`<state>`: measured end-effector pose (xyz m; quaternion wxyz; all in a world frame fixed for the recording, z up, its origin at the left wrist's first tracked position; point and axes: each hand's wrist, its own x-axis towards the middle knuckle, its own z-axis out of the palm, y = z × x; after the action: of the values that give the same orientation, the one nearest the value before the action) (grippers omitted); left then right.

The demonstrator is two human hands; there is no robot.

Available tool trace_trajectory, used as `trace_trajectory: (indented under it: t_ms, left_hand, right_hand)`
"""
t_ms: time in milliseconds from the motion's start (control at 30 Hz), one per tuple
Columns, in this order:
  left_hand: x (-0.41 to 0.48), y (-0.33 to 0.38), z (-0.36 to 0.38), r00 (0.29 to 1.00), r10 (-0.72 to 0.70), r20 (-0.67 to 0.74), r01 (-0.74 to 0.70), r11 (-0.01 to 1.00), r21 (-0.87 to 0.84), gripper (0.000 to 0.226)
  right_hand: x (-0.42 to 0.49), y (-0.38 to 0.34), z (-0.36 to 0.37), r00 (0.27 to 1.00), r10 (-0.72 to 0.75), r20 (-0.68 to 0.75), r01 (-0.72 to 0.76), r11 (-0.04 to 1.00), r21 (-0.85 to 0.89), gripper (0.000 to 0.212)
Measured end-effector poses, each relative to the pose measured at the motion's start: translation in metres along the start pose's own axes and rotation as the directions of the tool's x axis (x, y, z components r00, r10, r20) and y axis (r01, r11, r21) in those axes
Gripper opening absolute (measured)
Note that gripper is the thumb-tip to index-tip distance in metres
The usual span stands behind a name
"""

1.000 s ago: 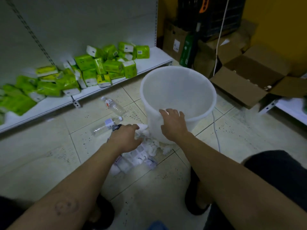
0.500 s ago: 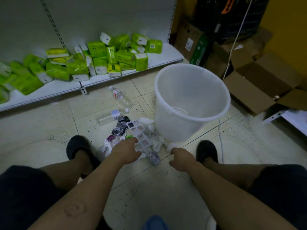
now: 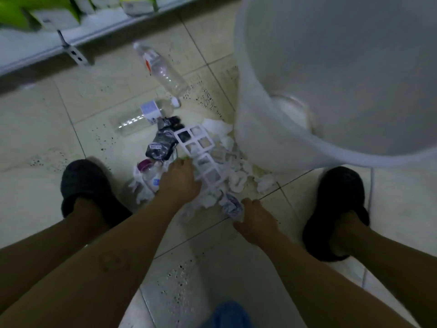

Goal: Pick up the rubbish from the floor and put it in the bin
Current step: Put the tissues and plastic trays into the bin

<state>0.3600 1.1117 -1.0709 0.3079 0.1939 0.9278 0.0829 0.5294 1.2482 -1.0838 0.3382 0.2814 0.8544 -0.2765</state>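
Observation:
A heap of rubbish lies on the tiled floor beside the white plastic bin [image 3: 279, 143]: a white grid tray [image 3: 201, 152], crumpled white tissues [image 3: 236, 181], a dark wrapper [image 3: 160, 145] and two clear plastic bottles [image 3: 163, 69] [image 3: 139, 117]. My left hand [image 3: 181, 183] rests on the heap at the near end of the grid tray, fingers curled over it. My right hand [image 3: 253, 221] presses down at the heap's near right edge, on a crumpled dark-and-white wrapper [image 3: 233, 207]. Whether either hand grips anything is hidden by the backs of the hands.
A low white shelf [image 3: 59, 41] with green packets runs along the top left. My feet in black slippers stand on both sides of the heap, left slipper [image 3: 82, 185], right slipper [image 3: 335, 204]. The bin fills the upper right.
The view has dropped much closer to the floor. My right hand came off the bin's rim down to the heap's right edge. My left hand stayed on the heap.

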Motion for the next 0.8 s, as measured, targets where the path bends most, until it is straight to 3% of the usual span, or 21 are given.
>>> trace_trajectory:
  t_ms: [133, 200, 333, 533, 733, 800]
  left_hand:
    - [0.042, -0.005, 0.010, 0.999, -0.032, -0.003, 0.032, 0.998, 0.057, 0.086]
    - [0.050, -0.010, 0.018, 0.999, -0.046, 0.005, 0.046, 0.996, 0.076, 0.085]
    - [0.051, -0.020, 0.035, 0.998, -0.022, -0.060, 0.027, 0.996, 0.085, 0.055]
    - [0.022, -0.026, 0.020, 0.996, 0.021, -0.085, -0.026, 0.998, -0.054, 0.026]
    - [-0.030, -0.013, -0.044, 0.999, 0.050, 0.005, -0.049, 0.993, -0.109, 0.025]
    - [-0.051, -0.004, -0.071, 0.998, 0.065, 0.000, -0.064, 0.987, -0.145, 0.025]
  right_hand:
    - [0.031, -0.002, 0.014, 0.997, 0.013, -0.079, -0.012, 1.000, 0.007, 0.064]
    - [0.042, -0.003, 0.021, 0.991, 0.012, -0.136, -0.015, 1.000, -0.021, 0.058]
    - [0.052, -0.003, 0.030, 0.987, 0.025, -0.158, -0.032, 0.999, -0.044, 0.038]
    - [0.023, 0.001, 0.018, 0.992, 0.118, -0.035, -0.111, 0.982, 0.153, 0.034]
    - [-0.027, -0.017, -0.029, 0.997, -0.072, -0.014, 0.073, 0.962, 0.262, 0.034]
    - [-0.051, -0.028, -0.051, 0.986, -0.151, -0.064, 0.163, 0.950, 0.266, 0.047]
